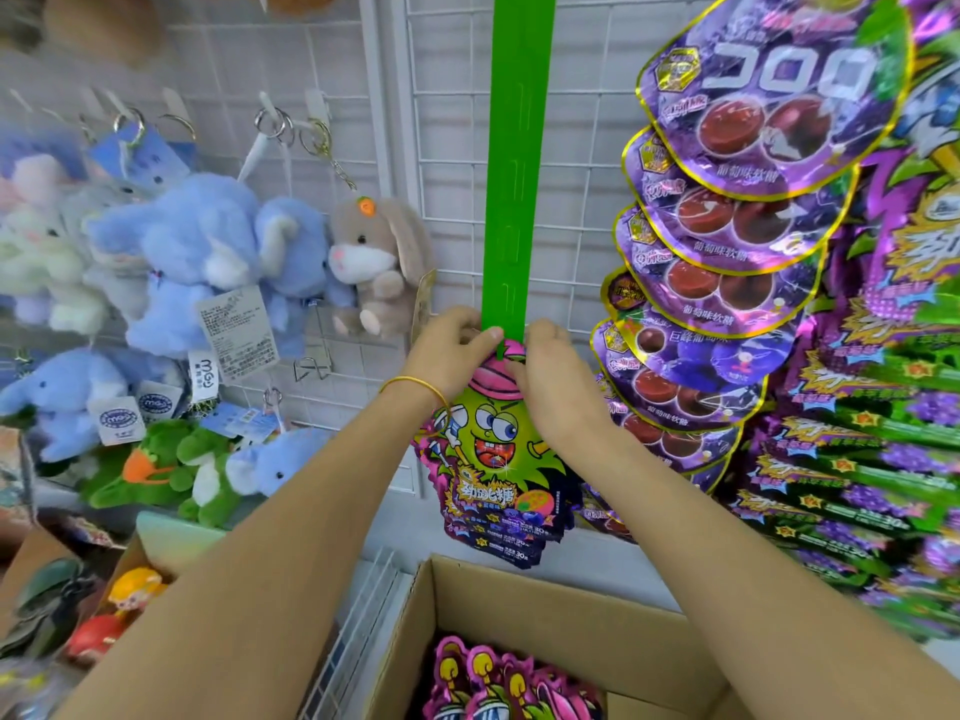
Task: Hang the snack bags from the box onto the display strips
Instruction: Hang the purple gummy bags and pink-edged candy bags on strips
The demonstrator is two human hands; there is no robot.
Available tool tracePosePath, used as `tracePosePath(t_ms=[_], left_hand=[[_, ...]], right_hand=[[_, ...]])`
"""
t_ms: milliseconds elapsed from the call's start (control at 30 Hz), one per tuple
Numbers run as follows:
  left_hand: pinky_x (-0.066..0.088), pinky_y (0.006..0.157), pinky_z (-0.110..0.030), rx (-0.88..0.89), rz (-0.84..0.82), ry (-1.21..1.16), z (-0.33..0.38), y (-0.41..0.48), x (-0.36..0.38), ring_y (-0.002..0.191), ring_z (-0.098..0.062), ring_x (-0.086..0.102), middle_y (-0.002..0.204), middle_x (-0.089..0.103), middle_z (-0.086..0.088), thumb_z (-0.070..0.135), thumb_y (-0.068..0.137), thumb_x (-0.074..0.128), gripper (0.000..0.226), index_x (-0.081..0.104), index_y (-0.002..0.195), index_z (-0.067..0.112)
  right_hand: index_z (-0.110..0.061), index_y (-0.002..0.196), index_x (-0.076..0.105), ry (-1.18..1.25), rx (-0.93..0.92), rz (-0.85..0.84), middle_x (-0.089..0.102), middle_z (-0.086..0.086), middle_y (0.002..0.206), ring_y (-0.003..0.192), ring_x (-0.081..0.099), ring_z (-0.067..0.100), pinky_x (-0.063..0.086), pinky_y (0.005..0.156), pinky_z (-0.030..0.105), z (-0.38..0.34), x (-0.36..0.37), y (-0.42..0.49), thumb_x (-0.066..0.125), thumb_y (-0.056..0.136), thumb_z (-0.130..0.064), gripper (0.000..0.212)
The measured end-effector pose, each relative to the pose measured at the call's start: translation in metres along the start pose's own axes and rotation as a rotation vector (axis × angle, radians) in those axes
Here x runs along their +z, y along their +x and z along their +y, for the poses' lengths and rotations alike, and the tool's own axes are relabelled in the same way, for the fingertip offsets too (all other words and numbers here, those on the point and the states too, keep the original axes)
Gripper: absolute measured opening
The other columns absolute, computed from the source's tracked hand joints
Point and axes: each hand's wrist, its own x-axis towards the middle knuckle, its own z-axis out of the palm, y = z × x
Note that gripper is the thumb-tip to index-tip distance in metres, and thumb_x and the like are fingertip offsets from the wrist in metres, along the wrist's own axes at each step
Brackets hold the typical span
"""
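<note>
A green display strip (514,163) hangs down the white wire grid. At its lower end a snack bag (493,459) with a green cartoon face and pink cap hangs, with more such bags stacked behind it. My left hand (447,350) pinches the strip and the bag's top from the left. My right hand (550,371) grips the bag's top from the right. An open cardboard box (571,605) below holds several more pink bags (498,683).
Purple grape gummy bags (727,241) hang on a strip to the right, with purple and green bags (883,433) beyond. Blue and grey plush toys (218,262) hang on hooks at the left. Another box of toys (130,589) sits lower left.
</note>
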Motion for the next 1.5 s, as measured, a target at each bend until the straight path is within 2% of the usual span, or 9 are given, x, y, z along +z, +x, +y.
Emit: tracePosePath(t_ms=[133,300,433,667,800,900,1200,1300,1500], left_hand=[[0.039,0.093,-0.019,0.100,0.128,-0.052,-0.011,-0.019,-0.003,0.103,-0.011,0.051,0.114,0.056,-0.007,0.013,0.087,0.058,0.040,0.047,0.125,0.005],[0.035,0.092,-0.008,0.195,0.171,0.047,-0.034,-0.086,-0.005,0.107,-0.004,0.049,0.113,0.052,0.007,0.016,0.082,0.058,0.041,0.051,0.122,0.010],[0.041,0.095,-0.027,0.000,-0.057,0.053,-0.059,-0.140,0.004,0.106,-0.010,0.050,0.115,0.053,0.003,0.007,0.086,0.058,0.037,0.050,0.122,0.013],[0.044,0.094,-0.030,-0.177,-0.174,0.103,-0.078,-0.155,0.016,0.096,-0.014,0.053,0.108,0.054,-0.001,0.007,0.086,0.058,0.032,0.053,0.118,0.008],[0.044,0.092,-0.027,-0.194,-0.192,0.134,-0.084,-0.153,0.019,0.097,-0.014,0.055,0.110,0.056,-0.001,0.012,0.087,0.057,0.029,0.054,0.116,0.011],[0.045,0.089,-0.024,-0.211,-0.196,0.126,-0.085,-0.148,0.022,0.097,-0.013,0.057,0.109,0.058,0.000,0.012,0.087,0.057,0.027,0.055,0.114,0.013],[0.039,0.068,-0.001,-0.249,-0.216,0.077,-0.087,-0.131,0.039,0.090,-0.013,0.053,0.107,0.057,-0.004,0.010,0.088,0.056,0.029,0.054,0.116,0.009],[0.042,0.074,-0.009,-0.253,-0.254,0.089,-0.090,-0.131,0.043,0.092,-0.014,0.054,0.109,0.058,-0.006,0.011,0.087,0.057,0.029,0.054,0.116,0.010],[0.039,0.089,-0.016,-0.271,-0.529,0.200,-0.096,-0.150,0.056,0.103,-0.014,0.057,0.110,0.060,-0.003,0.017,0.087,0.059,0.031,0.056,0.117,0.012]], right_hand=[[-0.005,0.114,0.043,-0.046,-0.051,0.113,0.048,0.013,0.117,0.105,0.053,0.032,0.044,0.079,0.039,0.000,-0.007,-0.016,0.053,0.090,-0.004,0.026],[-0.003,0.107,0.057,0.110,-0.210,0.396,0.057,0.014,0.103,0.097,0.052,0.030,0.042,0.084,0.036,0.026,-0.009,-0.083,0.056,0.076,0.004,0.031],[-0.005,0.108,0.056,0.301,-0.005,-0.090,0.057,0.011,0.105,0.096,0.057,0.026,0.048,0.083,0.040,0.075,0.055,-0.158,0.048,0.087,0.001,0.023],[-0.007,0.135,0.040,0.196,0.402,-0.864,0.050,0.013,0.136,0.123,0.049,0.026,0.039,0.098,0.029,0.134,0.186,-0.235,0.060,0.088,-0.016,0.052],[-0.011,0.148,0.015,0.163,0.432,-0.965,0.021,0.011,0.154,0.142,0.021,0.027,0.022,0.115,0.034,0.157,0.221,-0.248,0.074,0.078,-0.021,0.092],[-0.012,0.149,0.012,0.158,0.440,-0.970,0.017,0.011,0.155,0.143,0.017,0.028,0.019,0.117,0.035,0.172,0.235,-0.240,0.077,0.074,-0.017,0.099],[-0.013,0.124,0.053,-0.025,0.224,-0.972,0.057,0.012,0.125,0.112,0.054,0.028,0.041,0.090,0.029,0.182,0.244,-0.233,0.066,0.081,-0.017,0.046],[-0.003,0.108,0.064,0.002,0.177,-1.103,0.064,0.010,0.113,0.097,0.056,0.020,0.040,0.078,0.026,0.187,0.235,-0.236,0.063,0.084,-0.009,0.025],[-0.001,0.104,0.065,0.325,0.063,-1.120,0.060,0.006,0.093,0.082,0.052,0.009,0.036,0.063,0.017,0.163,0.157,-0.194,0.062,0.087,-0.014,0.021]])
